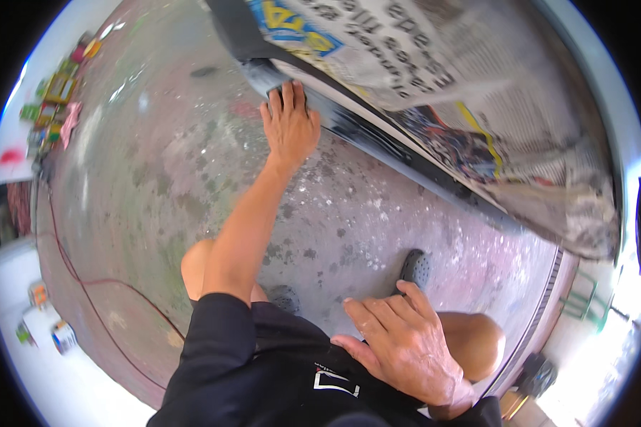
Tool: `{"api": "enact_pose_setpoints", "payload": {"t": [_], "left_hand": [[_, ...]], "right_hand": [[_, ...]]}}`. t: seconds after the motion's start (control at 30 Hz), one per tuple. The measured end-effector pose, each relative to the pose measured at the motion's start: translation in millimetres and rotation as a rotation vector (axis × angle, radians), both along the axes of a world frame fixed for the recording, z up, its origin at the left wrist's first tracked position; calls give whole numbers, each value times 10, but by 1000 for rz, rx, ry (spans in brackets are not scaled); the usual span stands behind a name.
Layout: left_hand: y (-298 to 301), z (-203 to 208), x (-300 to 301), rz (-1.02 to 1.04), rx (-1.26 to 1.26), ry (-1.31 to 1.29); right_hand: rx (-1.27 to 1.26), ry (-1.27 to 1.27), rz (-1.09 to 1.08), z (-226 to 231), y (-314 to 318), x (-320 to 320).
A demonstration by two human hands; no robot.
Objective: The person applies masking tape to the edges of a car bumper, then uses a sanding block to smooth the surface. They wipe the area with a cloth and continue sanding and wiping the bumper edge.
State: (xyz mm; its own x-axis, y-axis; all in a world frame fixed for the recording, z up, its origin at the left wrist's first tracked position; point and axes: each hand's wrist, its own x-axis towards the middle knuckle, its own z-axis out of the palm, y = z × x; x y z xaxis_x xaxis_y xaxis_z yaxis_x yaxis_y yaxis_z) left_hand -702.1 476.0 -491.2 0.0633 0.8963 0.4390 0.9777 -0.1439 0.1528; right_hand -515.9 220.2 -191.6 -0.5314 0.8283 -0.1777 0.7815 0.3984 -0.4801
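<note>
Noted black shirt (278,381) nearest, then right hand (406,343), fingers loosely bent, well apart from left hand (290,122). Found grey-black panel (409,164) beneath left hand, beyond right, bordering newspaper (477,85); cannot tell left grip.

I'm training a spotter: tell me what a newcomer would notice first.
Probably the large, wrinkled sheets of printed grey newspaper across the upper right. Next, the person's bare left hand, near the upper middle, on the long, smudged black-and-grey strip along the newspaper's lower-left edge.

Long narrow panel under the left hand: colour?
Patchy grey and black panel; best in the head view.
</note>
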Motion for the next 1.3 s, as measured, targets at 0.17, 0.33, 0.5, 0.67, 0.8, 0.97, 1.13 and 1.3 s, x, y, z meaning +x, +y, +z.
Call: {"api": "enact_pose_setpoints", "payload": {"t": [0.17, 0.33, 0.5, 0.67, 0.8, 0.97, 1.13, 1.3], "left_hand": [[-146, -46, -200, -298, -60, 141], [-635, -178, 750, -781, -158, 87], [-672, 25, 1154, -867, -228, 299], [-428, -84, 737, -824, -81, 217], [-758, -214, 1412, -834, -21, 215], [-1068, -268, 2187, -829, 26, 219], [-1440, -273, 3197, -860, 33, 292], [-1872, -338, 4392, -816, 75, 277]], "right_hand": [[27, 21, -192, 29, -147, 240], [41, -39, -507, 11, -619, 496], [3, 54, -610, -50, -973, 443], [-22, 163, -629, -442, -1217, 724], [5, 248, -644, -713, -1298, 897], [14, 359, -618, -914, -1529, 1147], [41, 576, -597, -1016, -1779, 1461], [133, 604, -725, -882, -1995, 2044]]}}
